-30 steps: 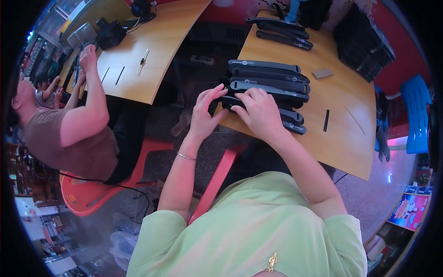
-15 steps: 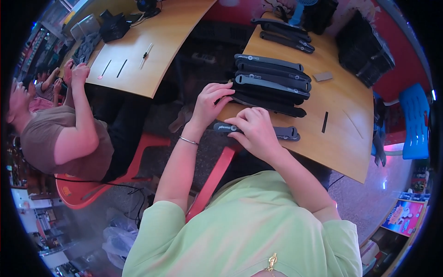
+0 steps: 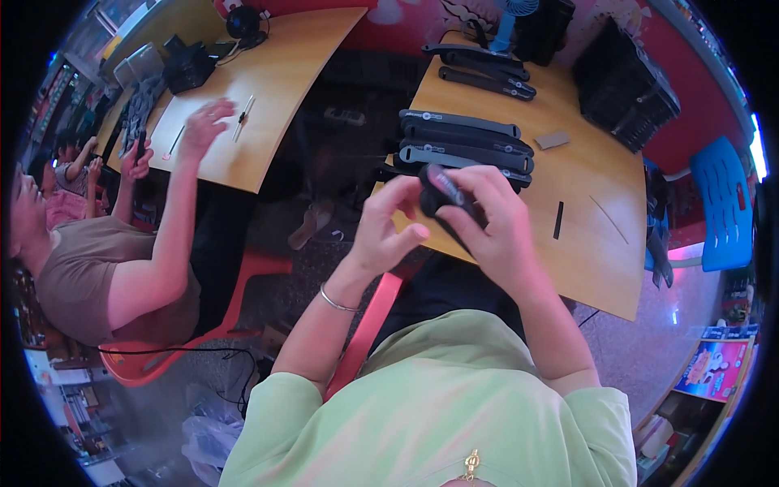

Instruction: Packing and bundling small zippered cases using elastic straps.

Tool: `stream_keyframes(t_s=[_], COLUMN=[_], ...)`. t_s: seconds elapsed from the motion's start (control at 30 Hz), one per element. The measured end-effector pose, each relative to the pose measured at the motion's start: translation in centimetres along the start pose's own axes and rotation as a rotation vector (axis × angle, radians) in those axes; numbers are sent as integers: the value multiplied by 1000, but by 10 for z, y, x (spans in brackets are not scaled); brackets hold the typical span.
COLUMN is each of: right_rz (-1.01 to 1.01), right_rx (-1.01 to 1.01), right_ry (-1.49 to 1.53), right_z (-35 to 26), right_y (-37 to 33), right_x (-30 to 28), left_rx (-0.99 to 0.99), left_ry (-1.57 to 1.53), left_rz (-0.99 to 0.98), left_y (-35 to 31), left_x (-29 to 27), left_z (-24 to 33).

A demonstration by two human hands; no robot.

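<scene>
Raised above the near edge of the wooden table, a dark strap with a pale printed mark looks bent or folded. My right hand is closed on it, thumb below and fingers over the top. Just to its left is my left hand, its thumb spread away from the bent fingers; their tips come close to the strap, and I cannot see whether they touch. Behind both hands lies a stack of black and grey straps with slotted ends.
More straps lie farther back, near a blue fan and a black crate. On the table are a thin black strip and a cardboard scrap. To the left, a co-worker sits at another table.
My right hand has lifted the strap off the table edge and turned it. My left hand has left the stack and come down beside it. The co-worker's arm has reached over the other table.
</scene>
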State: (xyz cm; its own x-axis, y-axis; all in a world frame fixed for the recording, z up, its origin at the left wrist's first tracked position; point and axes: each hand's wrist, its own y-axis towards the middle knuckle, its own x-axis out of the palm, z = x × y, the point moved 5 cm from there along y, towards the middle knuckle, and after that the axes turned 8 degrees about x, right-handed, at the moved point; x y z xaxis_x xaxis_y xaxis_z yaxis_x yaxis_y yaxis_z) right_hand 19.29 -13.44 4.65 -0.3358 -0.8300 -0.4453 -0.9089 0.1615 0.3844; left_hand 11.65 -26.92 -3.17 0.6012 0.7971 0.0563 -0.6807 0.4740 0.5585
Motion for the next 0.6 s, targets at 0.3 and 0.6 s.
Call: stream_keyframes(t_s=[0.3,0.6], right_rz=[53,96], right_rx=[143,223], right_ry=[175,543], right_z=[15,19], right_y=[-9,-9], right_x=[-12,-15], left_rx=[92,376], left_ry=[217,610], left_rz=[34,46], left_y=[26,44], left_x=[45,56], left_z=[38,52])
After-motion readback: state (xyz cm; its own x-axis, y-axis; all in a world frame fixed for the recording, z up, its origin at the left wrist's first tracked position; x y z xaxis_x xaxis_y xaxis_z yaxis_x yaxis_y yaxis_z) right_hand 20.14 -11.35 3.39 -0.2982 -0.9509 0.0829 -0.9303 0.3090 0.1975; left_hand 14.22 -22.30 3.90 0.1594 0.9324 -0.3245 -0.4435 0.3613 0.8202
